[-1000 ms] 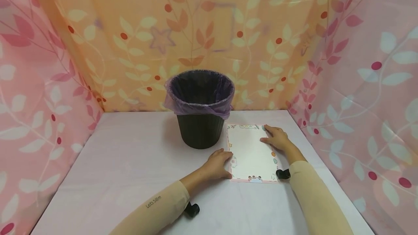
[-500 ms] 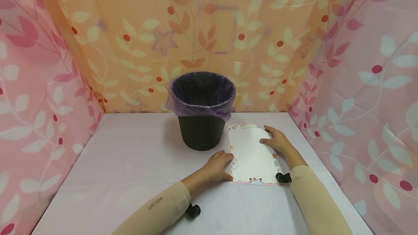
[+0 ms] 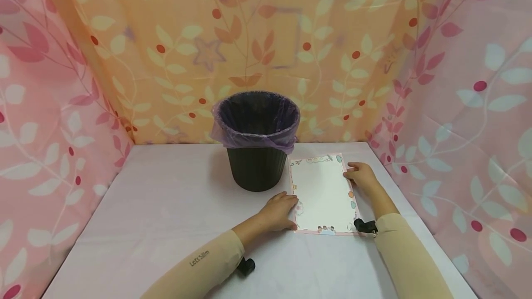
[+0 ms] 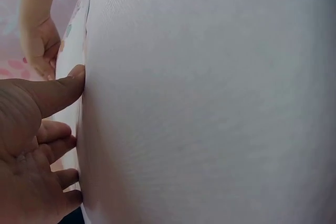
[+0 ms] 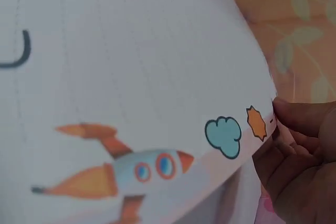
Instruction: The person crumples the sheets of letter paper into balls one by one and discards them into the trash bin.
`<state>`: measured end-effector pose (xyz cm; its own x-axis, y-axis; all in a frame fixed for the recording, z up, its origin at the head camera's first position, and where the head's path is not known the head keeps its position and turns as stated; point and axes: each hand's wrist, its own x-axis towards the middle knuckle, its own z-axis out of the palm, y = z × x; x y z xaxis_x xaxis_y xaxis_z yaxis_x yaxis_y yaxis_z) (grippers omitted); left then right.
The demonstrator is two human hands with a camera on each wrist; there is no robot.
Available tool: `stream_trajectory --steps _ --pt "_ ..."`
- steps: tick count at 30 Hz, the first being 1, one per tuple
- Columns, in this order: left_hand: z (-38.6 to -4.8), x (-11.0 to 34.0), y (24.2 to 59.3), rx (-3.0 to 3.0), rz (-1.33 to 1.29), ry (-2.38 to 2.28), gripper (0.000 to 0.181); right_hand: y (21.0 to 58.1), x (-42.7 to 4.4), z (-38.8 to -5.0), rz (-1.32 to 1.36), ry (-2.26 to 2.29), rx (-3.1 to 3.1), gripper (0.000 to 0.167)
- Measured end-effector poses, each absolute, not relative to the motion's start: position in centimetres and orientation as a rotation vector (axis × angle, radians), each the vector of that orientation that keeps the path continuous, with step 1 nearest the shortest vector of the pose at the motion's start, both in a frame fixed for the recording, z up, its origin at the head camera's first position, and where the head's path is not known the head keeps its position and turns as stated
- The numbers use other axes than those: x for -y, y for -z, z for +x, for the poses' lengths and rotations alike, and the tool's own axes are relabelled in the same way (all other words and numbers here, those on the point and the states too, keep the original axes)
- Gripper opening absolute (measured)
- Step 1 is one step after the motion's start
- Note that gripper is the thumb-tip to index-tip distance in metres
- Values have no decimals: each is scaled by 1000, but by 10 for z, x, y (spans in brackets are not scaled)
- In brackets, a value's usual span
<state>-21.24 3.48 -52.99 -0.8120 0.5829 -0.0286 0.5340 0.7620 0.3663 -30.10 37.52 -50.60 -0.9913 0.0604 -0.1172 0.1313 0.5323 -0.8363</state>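
A white sheet of paper (image 3: 322, 193) with a pink-edged border of small drawings lies on the table, just right of a black bin. My left hand (image 3: 276, 211) rests at its left edge, thumb and fingers touching it; in the left wrist view those fingers (image 4: 63, 177) meet the paper's edge. At the right edge of the sheet, near its far corner, is my right hand (image 3: 362, 178). Close up in the right wrist view, the right thumb and fingers (image 5: 304, 156) pinch the bent edge of the paper (image 5: 131, 77), beside a printed cloud, an orange star and a rocket.
The black bin (image 3: 255, 170), lined with a purple bag (image 3: 282, 140), stands upright at the sheet's far left. A white cloth covers the table (image 3: 166, 197). Patterned curtains, orange at the back (image 3: 166, 82) and pink at both sides, enclose it.
My right hand has shifted slightly right, away from the sheet's middle, and the far right corner shows flat now after looking rounded. The left hand has stayed at the left edge.
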Motion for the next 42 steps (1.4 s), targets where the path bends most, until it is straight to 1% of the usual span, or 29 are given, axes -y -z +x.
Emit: stream_trajectory --steps 4,8,13,23,28,31,37,42 --pt "-211 -35 531 -2814 901 -547 83 510 -380 -295 210 1492 -2664 47" --pt "-211 -37 534 -2805 882 -609 85 513 -382 -290 240 1537 -2676 41" --pt "-214 -38 538 -2780 799 -789 89 510 -381 -280 256 1597 -2749 37" --pt "-228 -43 526 -2578 534 -1507 65 495 -382 -257 306 1817 -2722 41" --pt "-234 -49 516 -2378 454 -1814 58 490 -382 -247 371 1899 -2691 43" --pt "-235 -52 510 -2322 445 -1907 51 485 -382 -240 396 1959 -2667 40" --pt "-232 -56 497 -2261 471 -1997 32 472 -382 -226 358 2150 -2566 24" --pt "-225 -53 487 -2328 499 -1978 23 461 -378 -217 309 2262 -2523 23"
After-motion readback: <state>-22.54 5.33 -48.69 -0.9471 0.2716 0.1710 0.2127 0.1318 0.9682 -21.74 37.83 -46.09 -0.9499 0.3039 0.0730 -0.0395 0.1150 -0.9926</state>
